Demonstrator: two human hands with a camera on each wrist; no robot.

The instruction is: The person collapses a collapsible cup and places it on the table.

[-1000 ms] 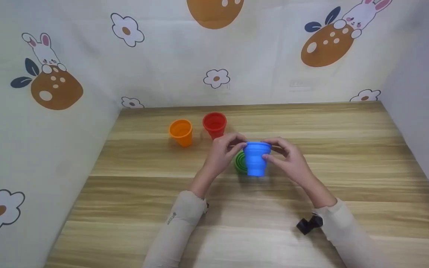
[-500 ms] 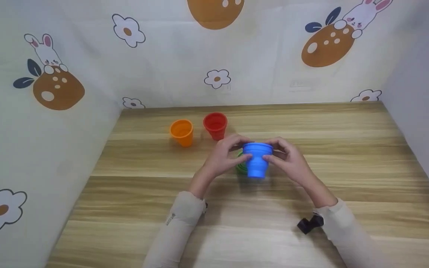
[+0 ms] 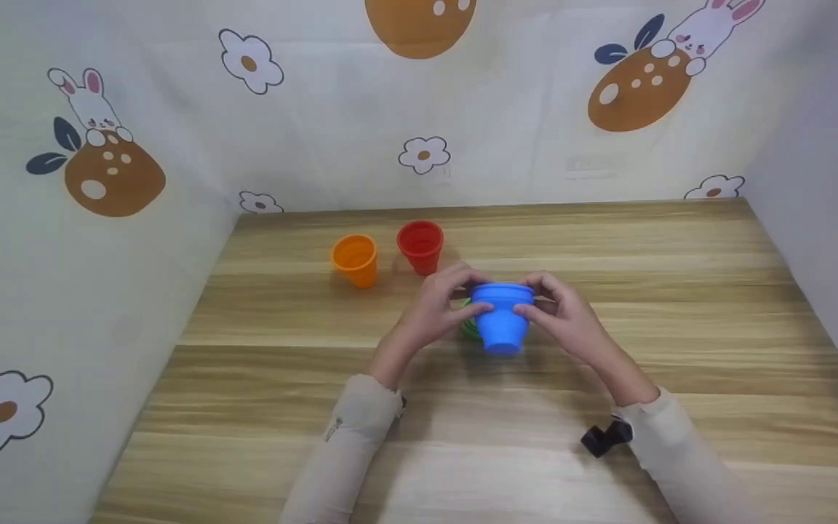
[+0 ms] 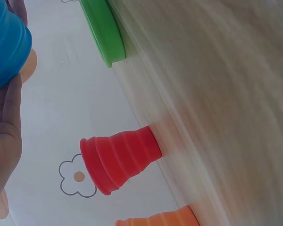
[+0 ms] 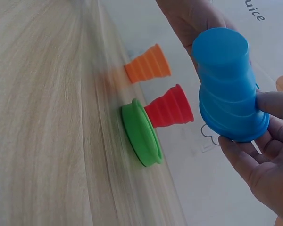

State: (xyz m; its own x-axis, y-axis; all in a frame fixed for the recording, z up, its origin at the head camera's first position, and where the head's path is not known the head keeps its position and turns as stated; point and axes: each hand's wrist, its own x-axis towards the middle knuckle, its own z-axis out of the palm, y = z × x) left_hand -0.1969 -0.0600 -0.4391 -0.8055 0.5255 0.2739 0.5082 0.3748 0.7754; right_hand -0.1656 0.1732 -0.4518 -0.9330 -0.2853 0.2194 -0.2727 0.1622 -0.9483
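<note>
We see both hands gripping the same thing, the blue cup (image 3: 504,327), which is held up off the worktop (image 3: 302,415), in front of the person. The left hand (image 3: 437,302) and the right hand (image 3: 568,316) take opposite sides near its rim, thumbs on the near side and fingers curling behind; we judge that this shared pinch keeps the soft-looking, ribbed wall steady from both sides. The cup tilts, its base turned toward the person, perhaps because the fingers have most of their hold high up, around the wide end.

Just beyond it, the green cup (image 5: 140,134) sits low and folded flat on the worktop, partly hidden in the head view. Farther back, the orange cup (image 3: 356,262) and the red cup (image 3: 420,247) stand upright, apart, mouths up; extended, they seem firm enough to need no support, and their distance leaves our hands' working space free.
</note>
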